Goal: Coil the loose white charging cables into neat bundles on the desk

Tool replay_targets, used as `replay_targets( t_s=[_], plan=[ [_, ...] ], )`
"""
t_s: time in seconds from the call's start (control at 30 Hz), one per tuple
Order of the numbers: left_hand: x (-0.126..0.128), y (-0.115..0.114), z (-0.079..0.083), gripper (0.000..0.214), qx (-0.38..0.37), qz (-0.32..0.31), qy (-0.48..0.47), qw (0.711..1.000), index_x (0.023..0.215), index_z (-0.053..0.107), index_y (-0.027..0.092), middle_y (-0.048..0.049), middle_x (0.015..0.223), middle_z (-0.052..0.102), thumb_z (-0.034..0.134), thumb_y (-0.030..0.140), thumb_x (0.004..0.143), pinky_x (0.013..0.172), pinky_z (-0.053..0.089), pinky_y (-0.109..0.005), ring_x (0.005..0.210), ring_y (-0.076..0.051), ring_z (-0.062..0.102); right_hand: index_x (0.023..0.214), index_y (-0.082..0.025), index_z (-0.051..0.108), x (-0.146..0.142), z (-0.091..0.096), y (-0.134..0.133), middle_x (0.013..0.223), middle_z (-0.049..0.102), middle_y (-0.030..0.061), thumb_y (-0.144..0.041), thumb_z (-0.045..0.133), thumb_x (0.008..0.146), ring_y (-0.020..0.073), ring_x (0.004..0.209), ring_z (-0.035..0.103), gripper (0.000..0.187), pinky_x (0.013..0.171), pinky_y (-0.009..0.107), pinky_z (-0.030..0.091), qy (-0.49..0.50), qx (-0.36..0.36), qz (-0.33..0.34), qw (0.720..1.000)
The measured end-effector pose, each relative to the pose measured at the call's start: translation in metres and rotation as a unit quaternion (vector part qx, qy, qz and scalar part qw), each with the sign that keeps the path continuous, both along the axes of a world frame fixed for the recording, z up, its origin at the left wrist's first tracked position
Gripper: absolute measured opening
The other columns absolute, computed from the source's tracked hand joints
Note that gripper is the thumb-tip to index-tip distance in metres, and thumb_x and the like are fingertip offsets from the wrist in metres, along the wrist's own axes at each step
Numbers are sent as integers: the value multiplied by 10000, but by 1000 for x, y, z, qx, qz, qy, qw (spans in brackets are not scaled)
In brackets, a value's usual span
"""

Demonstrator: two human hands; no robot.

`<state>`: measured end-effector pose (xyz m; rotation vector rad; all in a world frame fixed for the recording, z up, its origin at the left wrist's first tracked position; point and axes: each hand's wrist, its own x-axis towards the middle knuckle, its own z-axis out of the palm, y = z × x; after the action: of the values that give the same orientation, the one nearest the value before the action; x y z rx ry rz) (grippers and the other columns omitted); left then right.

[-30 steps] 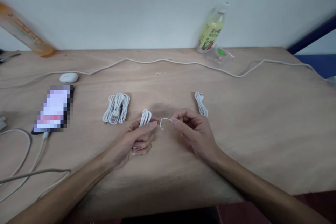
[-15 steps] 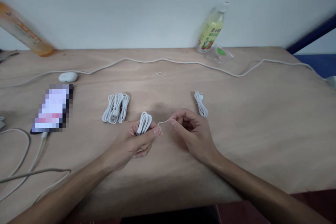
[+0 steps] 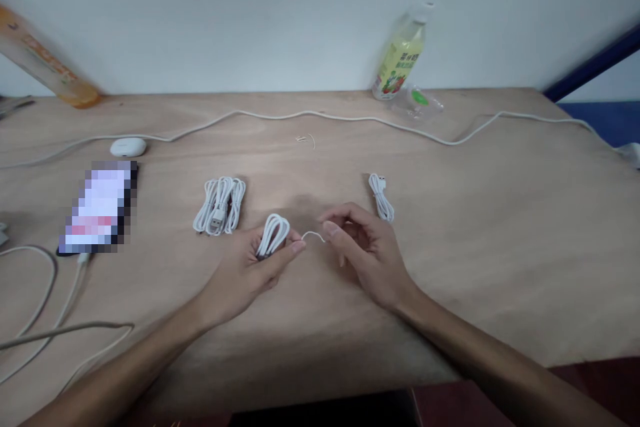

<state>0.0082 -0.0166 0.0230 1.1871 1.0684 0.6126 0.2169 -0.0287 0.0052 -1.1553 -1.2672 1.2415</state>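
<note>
My left hand (image 3: 257,267) is closed around a coiled white cable (image 3: 273,235), whose loops stick up above the fingers. From its thumb and fingertip a thin white twist tie (image 3: 313,233) arches to the right. My right hand (image 3: 363,243) is at the tie's free end, with thumb and index finger slightly apart; the tie's tip lies just by the thumb. Behind my left hand lies a group of bundled white USB cables (image 3: 220,207). A single bundled USB cable (image 3: 381,197) rests beyond my right hand.
Short tie pieces (image 3: 306,140) lie farther back. A long white cord (image 3: 350,118) crosses the wooden table (image 3: 475,247). On the left are a phone (image 3: 97,207) plugged into a cable and a white earbud case (image 3: 128,147). Bottles (image 3: 400,60) lean against the wall, near a crumpled plastic wrapper (image 3: 417,101).
My right thumb and index finger have parted from their pinch on the twist tie. The tie now curves upward between the hands. My left hand still holds the coiled cable.
</note>
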Motion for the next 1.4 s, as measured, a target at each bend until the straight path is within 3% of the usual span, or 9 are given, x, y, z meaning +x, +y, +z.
replay_targets(
  t_s=[0.1, 0.2, 0.63, 0.8, 0.87, 1.3, 1.4],
  plan=[
    [0, -2, 3, 290, 30, -35, 34, 998, 921, 691, 201, 104, 577, 426, 725, 488, 946, 443, 274, -212, 485, -82, 346, 887, -217, 765, 5, 2, 6, 697, 619, -36, -463, 785, 951, 102, 548, 492, 255, 497, 245, 397, 30, -65, 98, 993],
    [0, -3, 3, 295, 45, -47, 54, 996, 904, 703, 202, 105, 556, 406, 699, 491, 963, 437, 248, -221, 479, -89, 327, 818, -209, 763, 8, 3, 7, 656, 604, -43, -477, 844, 910, 100, 558, 477, 295, 522, 249, 392, 28, -81, 132, 988],
    [2, 0, 2, 285, 5, -10, 65, 998, 916, 705, 222, 104, 516, 426, 765, 500, 894, 464, 274, -230, 457, -105, 339, 840, -228, 748, 0, -3, 0, 711, 646, -22, -440, 765, 963, 137, 637, 542, 245, 595, 285, 453, -25, -22, 59, 998],
    [3, -2, 5, 227, 73, 21, 93, 993, 855, 769, 218, 7, 728, 688, 774, 446, 864, 662, 475, -271, 700, -180, 607, 860, -228, 755, -2, -7, -1, 734, 666, -18, -426, 758, 959, 144, 658, 566, 221, 618, 289, 470, -29, -39, 40, 998],
    [3, -3, 5, 221, 83, 20, 101, 991, 857, 774, 218, -8, 784, 726, 765, 439, 868, 724, 503, -288, 770, -203, 643, 851, -224, 750, -3, -7, -1, 738, 670, -14, -424, 757, 958, 145, 667, 573, 227, 629, 288, 477, -22, -45, 41, 998],
    [2, -5, 1, 239, 119, 12, 108, 987, 836, 726, 214, 10, 741, 665, 723, 438, 917, 674, 471, -275, 724, -180, 595, 799, -232, 759, -2, -4, 1, 745, 705, -4, -458, 808, 897, 156, 688, 592, 251, 655, 295, 513, -11, -57, 32, 998],
    [3, -5, 0, 248, 118, 22, 104, 987, 833, 730, 208, 4, 753, 674, 725, 440, 921, 681, 468, -278, 721, -176, 588, 868, -232, 788, -1, -2, 2, 745, 699, -7, -471, 796, 923, 148, 664, 572, 246, 637, 295, 497, 0, -60, 22, 998]
  ],
)
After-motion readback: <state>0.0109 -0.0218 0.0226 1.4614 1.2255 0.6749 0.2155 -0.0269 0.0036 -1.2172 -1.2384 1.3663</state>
